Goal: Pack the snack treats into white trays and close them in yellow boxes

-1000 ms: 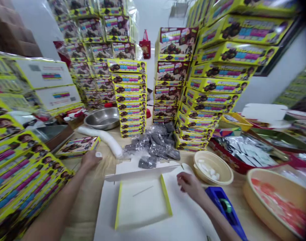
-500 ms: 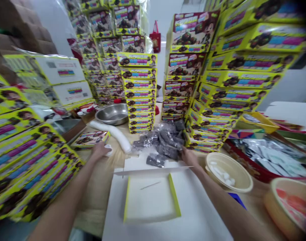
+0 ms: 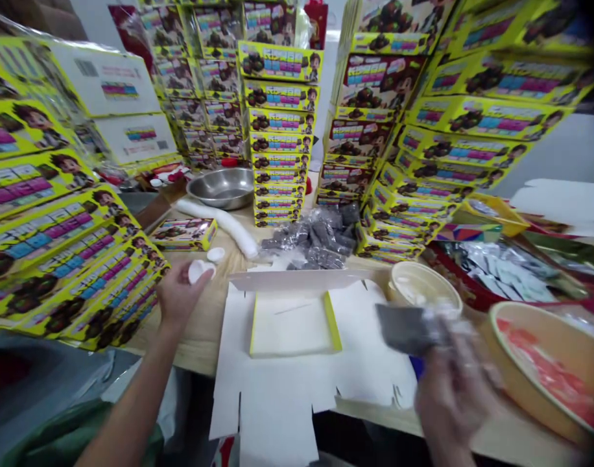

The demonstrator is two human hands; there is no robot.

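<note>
Right now: grey packet (image 3: 401,327) up on one side, white cup (image 3: 198,271) on the other

I'm watching remotely through the head camera, and the left hand (image 3: 179,295) sits atop a forearm slanting up from the bottom edge, fingers curled round that little white cup, near a white disc (image 3: 216,254) on the table (image 3: 202,340). Over to the right hand (image 3: 452,383), raised beside the flaps and grasping the grey packet by its shiny clear wrapping. Between them, the open carton (image 3: 294,331) lies white side up, yellow edging its tray.

Now the print: the stacked yellow boxes (image 3: 283,97) carry chunky white characters, seemingly Korean, over blue and magenta blocks, but I can't read the words. White box panels (image 3: 105,78) show a barcode and reddish print, too small.

Blur smears the right fingers; their exact set escapes me. One cup or two? Can't tell. The packet and hand cover most of a blue object (image 3: 417,366) and part of the cream bowl (image 3: 418,279). Up top, a red bag (image 3: 318,19) is cut off.
</note>
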